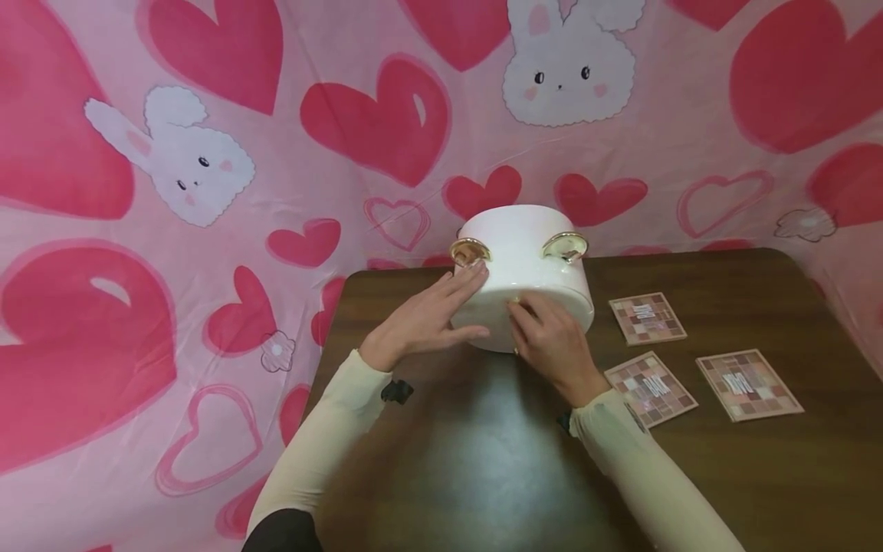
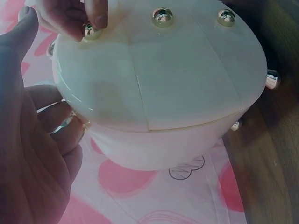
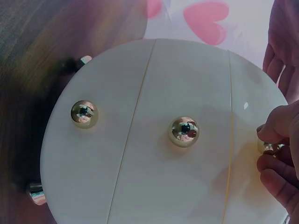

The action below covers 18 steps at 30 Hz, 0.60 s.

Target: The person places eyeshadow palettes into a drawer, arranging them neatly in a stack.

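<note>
A pink cloth [image 1: 414,115] printed with red hearts and white rabbits hangs behind and to the left of a dark wood-grain surface [image 1: 441,460]. At the far edge of that surface, close to the cloth, sits a rounded white container [image 1: 524,238], its panelled face turned toward the person and divided by two thin gold lines [image 3: 230,107]. The left hand [image 1: 431,314] lies along the container's left side, its grip loose and spread, with extended fingers against the wall and nothing held. The right hand [image 1: 552,341] is at the panelled face, its grip drawn together in a pinch. To the right lie three flat checkered squares [image 1: 647,319] [image 1: 651,389] [image 1: 750,385] in pinks and browns, well apart from the hands' fingers; their white lettering is unreadable. Two rounded gold fittings [image 1: 470,251] [image 1: 566,246] jut from the container's wall, the left one beside the left fingertips. Smallest are the gold ball knobs, one per panel: the middle knob [image 3: 183,131] and one outer knob [image 3: 84,114] are untouched, while the other outer knob [image 3: 268,147] is pinched between the right thumb and fingers.
</note>
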### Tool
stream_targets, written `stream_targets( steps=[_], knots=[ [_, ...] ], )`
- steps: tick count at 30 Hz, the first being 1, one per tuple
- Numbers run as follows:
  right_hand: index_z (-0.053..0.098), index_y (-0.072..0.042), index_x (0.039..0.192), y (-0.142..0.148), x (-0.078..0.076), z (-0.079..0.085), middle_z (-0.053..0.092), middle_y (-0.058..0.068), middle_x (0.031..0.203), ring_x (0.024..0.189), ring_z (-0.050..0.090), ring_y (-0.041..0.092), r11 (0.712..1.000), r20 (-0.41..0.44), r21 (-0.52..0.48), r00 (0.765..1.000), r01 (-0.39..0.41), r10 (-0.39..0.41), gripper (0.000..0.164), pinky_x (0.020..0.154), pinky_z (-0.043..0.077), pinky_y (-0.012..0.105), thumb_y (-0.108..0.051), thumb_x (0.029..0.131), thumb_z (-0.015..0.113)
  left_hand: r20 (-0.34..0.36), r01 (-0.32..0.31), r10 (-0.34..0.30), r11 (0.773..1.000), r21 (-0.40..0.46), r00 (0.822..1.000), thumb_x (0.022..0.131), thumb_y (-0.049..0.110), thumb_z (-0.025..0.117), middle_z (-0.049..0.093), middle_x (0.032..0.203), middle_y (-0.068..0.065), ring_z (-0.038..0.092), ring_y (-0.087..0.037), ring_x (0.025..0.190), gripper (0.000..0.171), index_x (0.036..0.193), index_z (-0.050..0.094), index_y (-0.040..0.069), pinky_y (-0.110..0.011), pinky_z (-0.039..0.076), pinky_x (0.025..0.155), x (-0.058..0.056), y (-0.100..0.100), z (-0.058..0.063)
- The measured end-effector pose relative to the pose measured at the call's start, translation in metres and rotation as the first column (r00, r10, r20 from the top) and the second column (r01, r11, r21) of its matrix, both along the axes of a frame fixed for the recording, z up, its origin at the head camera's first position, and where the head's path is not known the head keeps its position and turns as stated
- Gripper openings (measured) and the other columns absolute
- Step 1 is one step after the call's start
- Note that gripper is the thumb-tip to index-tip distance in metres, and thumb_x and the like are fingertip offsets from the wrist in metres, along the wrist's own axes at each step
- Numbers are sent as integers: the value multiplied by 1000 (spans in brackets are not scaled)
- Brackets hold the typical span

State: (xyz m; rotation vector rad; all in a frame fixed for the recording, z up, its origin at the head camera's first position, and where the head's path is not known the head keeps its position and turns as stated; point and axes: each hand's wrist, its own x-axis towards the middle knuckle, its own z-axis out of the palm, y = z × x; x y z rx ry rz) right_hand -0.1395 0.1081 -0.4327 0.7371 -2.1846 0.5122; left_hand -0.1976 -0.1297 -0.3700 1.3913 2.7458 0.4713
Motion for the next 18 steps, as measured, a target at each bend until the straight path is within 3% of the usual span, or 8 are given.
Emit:
stream_targets(
  steps=[10, 18],
  knots=[
    [71, 4, 107, 3, 6, 1, 63, 17, 99, 82, 64, 33, 999, -19, 36, 1000, -4, 4, 31, 73, 57, 45, -5, 79, 80, 42, -3, 2, 1000, 20, 999, 91, 59, 63, 20, 166, 0, 15, -11, 151, 93, 162, 21, 18, -38, 15, 122, -1, -1, 1],
    [72, 5, 108, 5, 16, 5, 64, 17, 101, 85, 63, 33, 997, -10, 65, 999, -37, 37, 31, 72, 57, 45, -4, 80, 78, 78, -12, 9, 999, 37, 997, 89, 66, 61, 18, 167, 4, 15, -10, 151, 95, 162, 20, 21, -37, 15, 122, -2, -2, 1]
  ],
)
